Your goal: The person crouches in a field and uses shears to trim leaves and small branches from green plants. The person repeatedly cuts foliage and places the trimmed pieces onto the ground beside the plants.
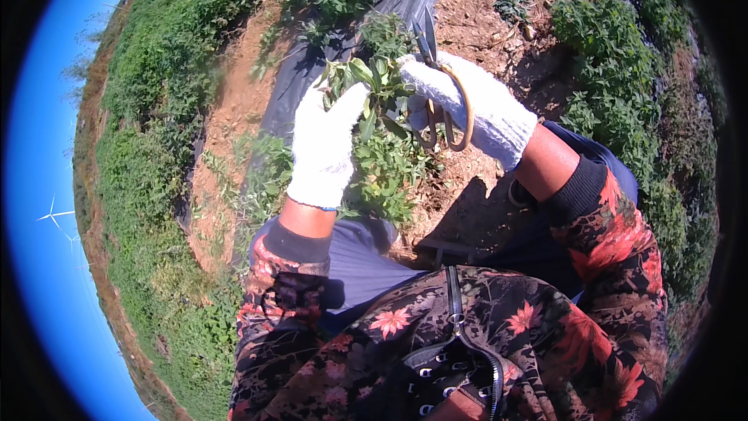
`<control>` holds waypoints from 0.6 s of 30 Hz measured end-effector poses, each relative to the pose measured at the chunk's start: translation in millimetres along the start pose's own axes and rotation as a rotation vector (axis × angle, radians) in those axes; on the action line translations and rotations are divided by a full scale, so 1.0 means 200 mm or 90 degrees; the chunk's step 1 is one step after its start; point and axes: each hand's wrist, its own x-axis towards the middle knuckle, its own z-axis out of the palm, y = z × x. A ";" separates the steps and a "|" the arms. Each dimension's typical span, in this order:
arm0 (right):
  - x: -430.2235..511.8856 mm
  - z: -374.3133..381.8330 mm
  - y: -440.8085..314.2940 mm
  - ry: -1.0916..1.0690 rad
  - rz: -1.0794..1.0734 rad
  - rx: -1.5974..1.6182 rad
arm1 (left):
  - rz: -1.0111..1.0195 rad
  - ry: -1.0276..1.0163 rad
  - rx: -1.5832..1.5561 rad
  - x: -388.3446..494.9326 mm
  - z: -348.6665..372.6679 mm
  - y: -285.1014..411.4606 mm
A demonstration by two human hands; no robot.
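White knit work gloves cover both of my hands. My left hand (pixel 329 134) grips a small bunch of leafy green cuttings (pixel 369 79), pinched between thumb and fingers. Close by on the right, my right hand (pixel 461 96) holds a pair of scissors (pixel 461 106) with yellowish-brown looped handles. Their dark blades point up and away from me, slightly parted. The right fingertips are beside the leaves; whether they touch them I cannot tell. Below the hands grows a low green plant (pixel 388 172) between my knees.
Black plastic mulch film (pixel 286 90) runs along the planted row ahead. Bare reddish soil (pixel 225 105) lies to its left and stony soil (pixel 470 17) to its right. Dense green plants (pixel 608 64) flank both sides. Wind turbines (pixel 54 214) stand far off at left.
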 end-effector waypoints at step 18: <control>0.00 0.07 0.08 0.080 -0.123 -0.240 | 0.034 -0.089 0.027 -0.07 0.04 -0.03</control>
